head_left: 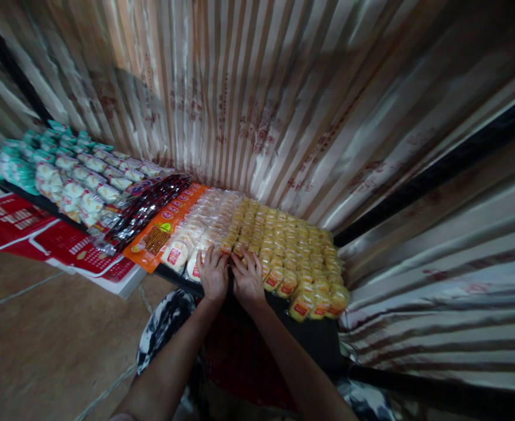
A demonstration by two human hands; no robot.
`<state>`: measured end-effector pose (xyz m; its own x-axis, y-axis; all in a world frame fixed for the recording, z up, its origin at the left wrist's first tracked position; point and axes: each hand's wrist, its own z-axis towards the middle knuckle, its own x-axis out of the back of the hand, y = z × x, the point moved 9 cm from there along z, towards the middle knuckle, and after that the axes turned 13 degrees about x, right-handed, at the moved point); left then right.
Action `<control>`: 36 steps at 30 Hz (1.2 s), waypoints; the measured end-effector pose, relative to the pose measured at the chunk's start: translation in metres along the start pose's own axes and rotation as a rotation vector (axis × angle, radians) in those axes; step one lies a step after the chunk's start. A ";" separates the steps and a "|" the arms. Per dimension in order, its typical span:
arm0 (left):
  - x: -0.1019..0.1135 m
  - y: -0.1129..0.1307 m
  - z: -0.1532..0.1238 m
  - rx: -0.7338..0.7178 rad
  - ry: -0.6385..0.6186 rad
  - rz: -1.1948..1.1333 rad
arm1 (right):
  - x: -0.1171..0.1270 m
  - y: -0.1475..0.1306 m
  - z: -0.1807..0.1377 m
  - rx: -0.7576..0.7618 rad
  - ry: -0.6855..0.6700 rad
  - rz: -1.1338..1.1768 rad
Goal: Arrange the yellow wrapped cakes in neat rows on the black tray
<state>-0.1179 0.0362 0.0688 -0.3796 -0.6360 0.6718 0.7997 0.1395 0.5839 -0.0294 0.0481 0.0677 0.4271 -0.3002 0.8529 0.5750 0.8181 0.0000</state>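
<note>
My left hand (214, 273) and my right hand (248, 277) lie side by side, palms down, at the front edge of a dark table (314, 336). Both press on the nearest small wrapped snacks where the pale round packs (204, 225) meet the yellow packs (292, 248). The fingers are spread a little over the packets. Whether either hand grips a packet is hidden under the palms.
Further left lie orange packs (161, 231), dark red packs (147, 207), white packs (79, 193) and teal packs (20, 161). Red printed sheets (42, 234) hang off the table's left front. A striped curtain (283, 99) backs the table. Brown floor (42, 345) lies below left.
</note>
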 end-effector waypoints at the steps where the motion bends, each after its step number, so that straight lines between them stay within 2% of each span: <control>1: 0.000 0.001 -0.001 -0.012 -0.006 -0.001 | 0.000 0.000 0.000 -0.001 -0.002 -0.003; 8: 0.000 0.001 -0.012 -0.022 0.023 0.112 | 0.001 0.002 0.001 0.009 -0.001 -0.004; 21: -0.004 0.005 -0.029 -0.167 -0.021 0.187 | -0.001 0.004 -0.001 -0.009 0.008 0.019; 28: -0.014 0.005 -0.028 -0.195 -0.113 0.196 | -0.001 0.005 -0.001 -0.021 0.021 0.034; 36: -0.010 0.005 -0.025 -0.181 -0.158 0.151 | 0.000 0.002 0.002 -0.005 0.016 0.038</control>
<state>-0.0980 0.0243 0.0531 -0.3060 -0.4903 0.8160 0.9176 0.0766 0.3901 -0.0297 0.0509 0.0687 0.4596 -0.2767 0.8439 0.5617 0.8266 -0.0348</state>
